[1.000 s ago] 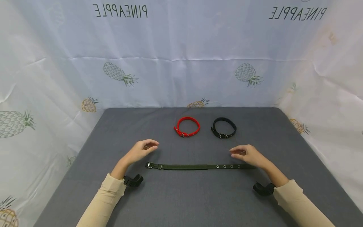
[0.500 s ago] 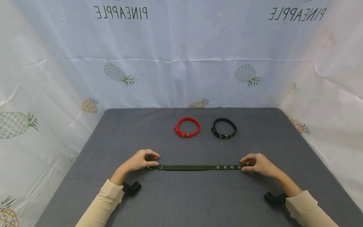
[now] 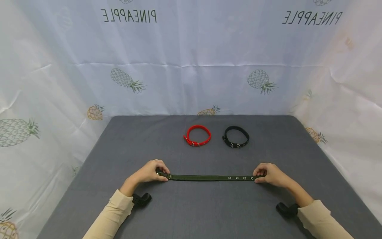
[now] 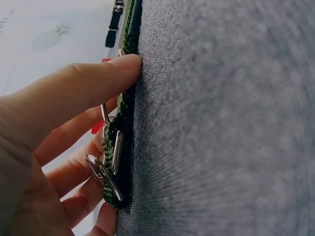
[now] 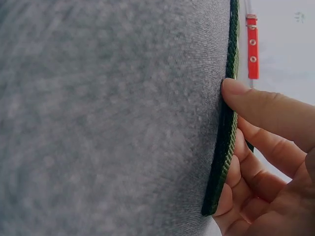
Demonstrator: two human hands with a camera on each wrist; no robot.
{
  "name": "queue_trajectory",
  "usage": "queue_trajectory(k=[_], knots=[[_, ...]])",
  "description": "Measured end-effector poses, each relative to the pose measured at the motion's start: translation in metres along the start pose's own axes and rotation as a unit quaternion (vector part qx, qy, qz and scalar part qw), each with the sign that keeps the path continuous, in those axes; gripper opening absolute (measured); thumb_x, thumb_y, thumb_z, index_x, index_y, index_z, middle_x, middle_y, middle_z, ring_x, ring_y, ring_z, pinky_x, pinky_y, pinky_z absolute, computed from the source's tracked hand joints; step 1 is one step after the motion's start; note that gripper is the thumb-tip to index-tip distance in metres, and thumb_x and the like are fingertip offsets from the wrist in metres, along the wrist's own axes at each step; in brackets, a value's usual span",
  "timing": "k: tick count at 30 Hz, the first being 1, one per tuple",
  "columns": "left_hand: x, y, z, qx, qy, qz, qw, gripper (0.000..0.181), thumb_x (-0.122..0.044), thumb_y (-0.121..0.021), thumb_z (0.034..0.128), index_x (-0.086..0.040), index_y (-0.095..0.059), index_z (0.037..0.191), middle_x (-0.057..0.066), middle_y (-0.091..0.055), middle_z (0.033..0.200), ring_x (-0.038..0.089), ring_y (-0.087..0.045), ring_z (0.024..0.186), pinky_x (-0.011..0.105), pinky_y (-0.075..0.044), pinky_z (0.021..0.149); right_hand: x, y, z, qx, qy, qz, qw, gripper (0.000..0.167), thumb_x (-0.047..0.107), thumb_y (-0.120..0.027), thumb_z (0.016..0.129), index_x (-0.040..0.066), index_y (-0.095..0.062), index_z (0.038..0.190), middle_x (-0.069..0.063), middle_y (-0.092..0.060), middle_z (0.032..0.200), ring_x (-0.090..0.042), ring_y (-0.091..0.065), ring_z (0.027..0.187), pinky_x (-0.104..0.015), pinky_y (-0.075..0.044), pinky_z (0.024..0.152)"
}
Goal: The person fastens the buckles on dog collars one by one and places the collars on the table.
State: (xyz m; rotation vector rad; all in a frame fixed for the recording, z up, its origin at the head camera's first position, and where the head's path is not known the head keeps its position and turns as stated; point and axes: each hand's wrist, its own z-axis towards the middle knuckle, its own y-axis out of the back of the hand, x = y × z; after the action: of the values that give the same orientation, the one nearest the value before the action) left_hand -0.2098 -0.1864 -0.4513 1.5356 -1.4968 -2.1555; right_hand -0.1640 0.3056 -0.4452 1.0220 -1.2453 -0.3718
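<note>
A dark green dog collar [image 3: 195, 178] lies stretched out flat across the grey table. My left hand [image 3: 150, 172] pinches its buckle end, thumb on the near edge and fingers on the far one. In the left wrist view the metal buckle [image 4: 117, 152] shows just below the thumb [image 4: 106, 73]. At the collar's other end, my right hand [image 3: 272, 175] pinches the strap beside the row of metal eyelets. The right wrist view shows the thumb [image 5: 261, 103] against the strap's edge, with the plain tip [image 5: 216, 191] reaching past it.
Farther back on the table [image 3: 197, 205] lie a red collar [image 3: 208, 140] and a black collar [image 3: 246, 134], both buckled into loops. A white curtain [image 3: 185, 86] printed with pineapples hangs behind the table and along its sides.
Both hands came down onto the collar, the right one moving outward to the eyelet end. The left fingers have closed around the buckle end. The red and black collars stayed put.
</note>
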Motion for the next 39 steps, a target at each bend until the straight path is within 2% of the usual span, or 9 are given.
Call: queue_trajectory(k=[9, 14, 21, 28, 32, 39], knots=[[0.002, 0.001, 0.002, -0.007, -0.006, 0.004, 1.0, 0.013, -0.018, -0.082, 0.075, -0.012, -0.076, 0.084, 0.003, -0.069, 0.085, 0.004, -0.056, 0.078, 0.019, -0.048, 0.071, -0.001, -0.001, 0.0, 0.0, 0.013, -0.001, 0.9999, 0.014, 0.016, -0.077, 0.079, 0.008, -0.069, 0.086, 0.002, -0.059, 0.079, 0.008, -0.041, 0.069, -0.02, -0.039, 0.058], [0.003, 0.005, 0.003, 0.0, -0.004, 0.01, 0.9999, 0.011, -0.015, -0.083, 0.0742, -0.01, -0.075, 0.081, 0.003, -0.068, 0.082, 0.005, -0.055, 0.076, 0.019, -0.047, 0.069, 0.002, 0.001, 0.001, 0.008, 0.009, 0.012, 0.9999, 0.014, 0.015, -0.076, 0.08, 0.006, -0.068, 0.088, 0.002, -0.059, 0.08, 0.008, -0.042, 0.068, -0.019, -0.04, 0.058], [-0.001, 0.013, 0.003, -0.011, -0.025, 0.026, 0.9993, 0.009, -0.009, -0.08, 0.0758, -0.01, -0.072, 0.081, 0.003, -0.068, 0.082, 0.004, -0.057, 0.076, 0.02, -0.049, 0.069, 0.008, 0.009, 0.005, 0.009, 0.019, 0.022, 0.9995, 0.014, 0.014, -0.074, 0.082, 0.004, -0.067, 0.089, -0.001, -0.061, 0.082, 0.008, -0.045, 0.069, -0.019, -0.043, 0.057], [-0.005, 0.027, 0.004, -0.009, 0.008, 0.015, 0.9998, 0.009, -0.01, -0.074, 0.0824, -0.009, -0.072, 0.091, 0.006, -0.073, 0.09, 0.009, -0.064, 0.083, 0.023, -0.053, 0.072, 0.014, 0.018, 0.009, 0.01, 0.011, 0.024, 0.9996, 0.016, 0.015, -0.072, 0.085, 0.003, -0.067, 0.094, -0.006, -0.067, 0.088, 0.01, -0.052, 0.073, -0.02, -0.048, 0.061], [-0.006, 0.035, 0.004, -0.029, 0.015, 0.012, 0.9994, 0.012, -0.012, -0.071, 0.0861, -0.008, -0.072, 0.097, 0.008, -0.073, 0.095, 0.01, -0.065, 0.086, 0.026, -0.053, 0.077, 0.016, 0.024, 0.011, 0.01, -0.001, 0.029, 0.9995, 0.018, 0.018, -0.068, 0.089, 0.002, -0.067, 0.098, -0.009, -0.07, 0.093, 0.006, -0.059, 0.077, -0.021, -0.05, 0.064], [-0.007, 0.043, 0.004, -0.093, 0.029, -0.005, 0.9953, 0.014, -0.012, -0.067, 0.09, -0.01, -0.073, 0.103, 0.006, -0.073, 0.1, 0.001, -0.061, 0.086, 0.026, -0.05, 0.082, 0.021, 0.038, 0.014, -0.007, -0.01, 0.039, 0.9992, 0.02, 0.018, -0.062, 0.094, 0.002, -0.068, 0.105, -0.014, -0.07, 0.101, -0.008, -0.066, 0.085, -0.022, -0.054, 0.071]])
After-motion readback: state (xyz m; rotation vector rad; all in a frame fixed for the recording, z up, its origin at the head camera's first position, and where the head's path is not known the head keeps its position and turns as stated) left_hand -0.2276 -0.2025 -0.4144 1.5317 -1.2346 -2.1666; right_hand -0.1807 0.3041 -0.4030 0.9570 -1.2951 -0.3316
